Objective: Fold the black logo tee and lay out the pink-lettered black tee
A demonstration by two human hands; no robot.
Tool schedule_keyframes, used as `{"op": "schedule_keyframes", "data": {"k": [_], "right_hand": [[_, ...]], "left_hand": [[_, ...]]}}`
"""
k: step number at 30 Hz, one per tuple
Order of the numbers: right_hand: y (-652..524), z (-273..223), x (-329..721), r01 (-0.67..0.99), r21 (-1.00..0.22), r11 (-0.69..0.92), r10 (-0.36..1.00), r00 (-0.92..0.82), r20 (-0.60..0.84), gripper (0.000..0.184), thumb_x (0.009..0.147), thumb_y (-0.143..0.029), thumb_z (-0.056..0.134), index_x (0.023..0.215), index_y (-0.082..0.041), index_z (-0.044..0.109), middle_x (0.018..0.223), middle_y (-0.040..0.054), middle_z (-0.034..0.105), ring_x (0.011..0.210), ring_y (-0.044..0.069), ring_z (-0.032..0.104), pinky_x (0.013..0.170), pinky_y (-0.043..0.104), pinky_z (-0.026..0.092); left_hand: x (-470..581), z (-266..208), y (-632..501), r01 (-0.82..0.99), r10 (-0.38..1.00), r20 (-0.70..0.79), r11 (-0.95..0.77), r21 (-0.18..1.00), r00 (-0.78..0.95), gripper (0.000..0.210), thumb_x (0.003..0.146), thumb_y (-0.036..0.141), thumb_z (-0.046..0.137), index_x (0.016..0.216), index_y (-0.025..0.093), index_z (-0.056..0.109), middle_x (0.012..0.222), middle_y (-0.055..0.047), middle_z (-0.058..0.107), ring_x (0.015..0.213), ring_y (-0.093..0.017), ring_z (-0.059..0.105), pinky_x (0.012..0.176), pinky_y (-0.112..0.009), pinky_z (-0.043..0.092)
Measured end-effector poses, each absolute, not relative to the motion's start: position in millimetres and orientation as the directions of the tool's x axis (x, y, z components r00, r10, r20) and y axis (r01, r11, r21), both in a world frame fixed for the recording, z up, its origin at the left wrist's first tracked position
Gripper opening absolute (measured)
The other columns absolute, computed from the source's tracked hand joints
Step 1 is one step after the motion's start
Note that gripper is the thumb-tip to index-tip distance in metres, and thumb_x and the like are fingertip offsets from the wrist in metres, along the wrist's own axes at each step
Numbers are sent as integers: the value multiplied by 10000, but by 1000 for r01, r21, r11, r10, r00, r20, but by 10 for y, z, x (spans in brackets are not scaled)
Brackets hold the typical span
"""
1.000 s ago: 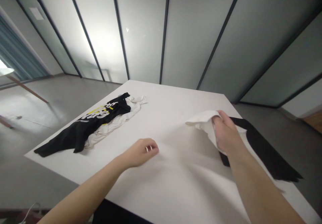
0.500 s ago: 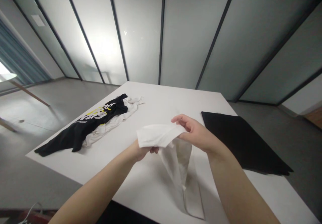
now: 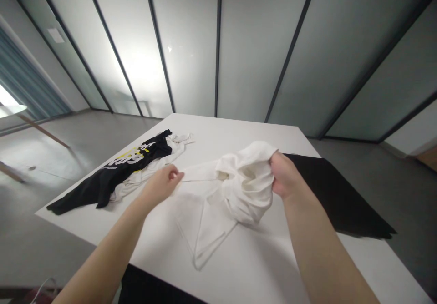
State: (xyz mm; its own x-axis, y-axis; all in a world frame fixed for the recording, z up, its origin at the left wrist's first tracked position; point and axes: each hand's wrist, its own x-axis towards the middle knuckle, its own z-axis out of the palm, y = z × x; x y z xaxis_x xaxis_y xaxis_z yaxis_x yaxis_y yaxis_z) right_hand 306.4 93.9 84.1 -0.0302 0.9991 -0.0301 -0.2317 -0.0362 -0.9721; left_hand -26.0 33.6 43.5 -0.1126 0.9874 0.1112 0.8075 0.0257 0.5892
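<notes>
A bunched white garment (image 3: 251, 181) hangs in folds above the table. My right hand (image 3: 286, 172) is closed round its right side, with some of the fingers hidden behind the fabric. A flat white strip (image 3: 200, 173) stretches left from the garment to my left hand (image 3: 165, 183), whose fingertips are pinched on its end. Thin white cords (image 3: 197, 254) trail from the garment toward the table's front.
The white table (image 3: 208, 129) carries a black shirt (image 3: 112, 172) with white and yellow print at the left, lying partly over a whitish garment (image 3: 177, 144). A flat black sheet or cloth (image 3: 337, 195) lies at the right. Frosted glass panels (image 3: 186, 44) stand behind.
My hands have moved apart, the left one leftward and the right one rightward. The white garment is now bunched at my right hand, with a strip drawn out between the hands.
</notes>
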Motion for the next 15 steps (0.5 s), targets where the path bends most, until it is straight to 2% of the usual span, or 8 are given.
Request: {"op": "schedule_keyframes", "data": {"k": [2, 4, 7, 9, 11, 13, 15], "right_hand": [[762, 844, 2855, -198, -976, -87, 974, -223, -41, 446, 859, -589, 709, 1122, -229, 721, 862, 63, 791, 856, 296, 753, 727, 386, 605], [571, 854, 2697, -154, -980, -123, 912, -407, -51, 400, 897, -559, 681, 1134, -240, 722, 879, 49, 786, 833, 270, 738, 712, 360, 584], [390, 904, 2657, -53, -998, -42, 795, -606, -1, 301, 908, -433, 690, 1145, -250, 719, 945, 36, 780, 796, 223, 711, 705, 323, 548], [394, 925, 2757, 66, -990, 123, 789, -612, 57, 273, 885, -348, 709, 1140, -250, 720, 1016, 35, 774, 850, 210, 702, 758, 312, 532], [491, 892, 2900, 276, -924, 267, 832, -549, 77, 284, 852, -288, 721, 1134, -256, 725, 1039, 32, 767, 898, 214, 689, 792, 308, 510], [633, 798, 3010, 515, -799, 311, 883, -468, 42, 292, 818, -223, 705, 1105, -264, 739, 997, 29, 765, 877, 223, 677, 777, 310, 488], [766, 683, 3035, 650, -691, 315, 923, -380, 63, 295, 785, -141, 656, 1039, -257, 751, 1018, 43, 774, 915, 240, 679, 804, 319, 477]], "left_hand": [[246, 430, 199, 671, 980, -10, -129, 730, 200, 343, 923, 555, 635, 953, 224, 721, 896, -62, 748, 829, -246, 673, 725, -329, 475], [666, 377, 101, 462, 925, -18, -172, 870, 379, 392, 879, 587, 684, 1023, 226, 732, 983, -78, 767, 888, -256, 698, 759, -337, 518], [906, 285, 129, 264, 957, -17, -62, 963, 289, 312, 880, 513, 648, 883, 206, 705, 847, -73, 736, 758, -225, 675, 653, -319, 514], [815, 299, 245, 155, 977, -57, 25, 988, 205, 260, 864, 444, 622, 801, 199, 682, 719, -49, 684, 643, -187, 629, 568, -285, 477], [633, 418, 363, -33, 991, -84, 88, 996, 103, 241, 851, 420, 613, 826, 193, 690, 690, -39, 668, 614, -174, 622, 550, -272, 485], [471, 625, 409, -252, 997, -64, 50, 967, -49, 259, 851, 434, 650, 933, 195, 703, 781, -58, 715, 698, -203, 677, 633, -330, 572], [393, 860, 345, -342, 982, 40, -102, 934, -185, 322, 873, 453, 677, 1086, 215, 712, 937, -87, 765, 879, -254, 722, 781, -442, 626]]}}
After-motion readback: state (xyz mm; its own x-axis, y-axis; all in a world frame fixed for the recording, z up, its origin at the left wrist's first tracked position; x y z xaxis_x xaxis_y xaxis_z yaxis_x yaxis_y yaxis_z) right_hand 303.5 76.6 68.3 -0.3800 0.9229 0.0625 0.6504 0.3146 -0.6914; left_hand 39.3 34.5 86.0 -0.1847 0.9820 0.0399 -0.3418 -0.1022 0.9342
